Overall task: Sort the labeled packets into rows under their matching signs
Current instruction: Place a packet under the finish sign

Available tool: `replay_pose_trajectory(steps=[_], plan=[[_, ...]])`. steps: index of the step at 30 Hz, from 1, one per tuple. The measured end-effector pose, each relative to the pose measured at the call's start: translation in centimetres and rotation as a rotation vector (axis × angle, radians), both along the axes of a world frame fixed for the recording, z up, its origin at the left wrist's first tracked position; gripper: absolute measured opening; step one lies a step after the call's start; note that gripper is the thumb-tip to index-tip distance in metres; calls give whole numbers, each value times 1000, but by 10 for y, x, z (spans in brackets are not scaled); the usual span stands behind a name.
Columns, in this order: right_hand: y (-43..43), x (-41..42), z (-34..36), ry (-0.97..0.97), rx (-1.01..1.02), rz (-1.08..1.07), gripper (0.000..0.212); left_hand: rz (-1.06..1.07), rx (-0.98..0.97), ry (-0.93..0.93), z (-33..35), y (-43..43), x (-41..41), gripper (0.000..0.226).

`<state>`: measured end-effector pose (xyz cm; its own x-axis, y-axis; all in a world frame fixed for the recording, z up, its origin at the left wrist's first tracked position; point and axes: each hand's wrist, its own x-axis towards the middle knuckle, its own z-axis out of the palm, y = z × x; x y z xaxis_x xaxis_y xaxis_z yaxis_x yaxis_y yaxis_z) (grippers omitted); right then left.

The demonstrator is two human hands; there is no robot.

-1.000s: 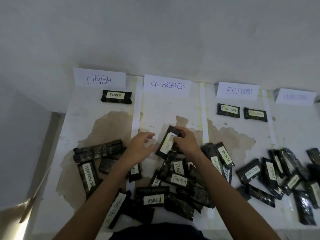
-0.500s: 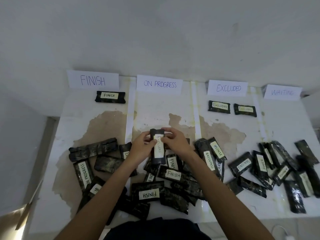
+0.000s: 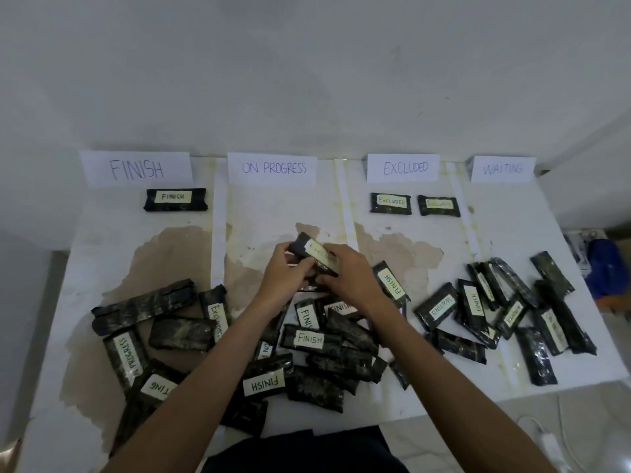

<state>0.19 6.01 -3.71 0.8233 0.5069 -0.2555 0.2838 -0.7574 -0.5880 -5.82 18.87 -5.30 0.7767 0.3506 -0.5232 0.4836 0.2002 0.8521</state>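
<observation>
Four paper signs stand along the wall: FINISH, ON PROGRESS, EXCLUDED, WAITING. One black packet labelled FINISH lies under the first sign. Two EXCLUDED packets lie under the third. My left hand and my right hand hold one black packet together above the table's middle; its label is partly covered. A heap of unsorted packets lies below my hands.
More loose packets lie at the left and right of the white table, which has brown stains and tape strips dividing columns. A blue object sits off the right edge. A white cable lies on the floor.
My left hand joined the right on the packet. The packet turned from slanting right to upright, and now tilts with its top end to the left.
</observation>
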Motion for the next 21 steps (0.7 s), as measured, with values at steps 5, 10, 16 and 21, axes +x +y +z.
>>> replay_pose_trajectory(steps=[5,10,16,21], plan=[[-62,51,1,-92,-41,6,58,-175,191,4,0,-23,28,46],[-138,110,-17,-148,-94,24,57,-311,319,-5,-13,-61,59,46],[-209,168,-48,-108,-183,53,53,-497,561,0,-42,-113,86,43],[-241,203,-81,-84,-146,136,50,-516,799,-57,-70,-145,95,43]])
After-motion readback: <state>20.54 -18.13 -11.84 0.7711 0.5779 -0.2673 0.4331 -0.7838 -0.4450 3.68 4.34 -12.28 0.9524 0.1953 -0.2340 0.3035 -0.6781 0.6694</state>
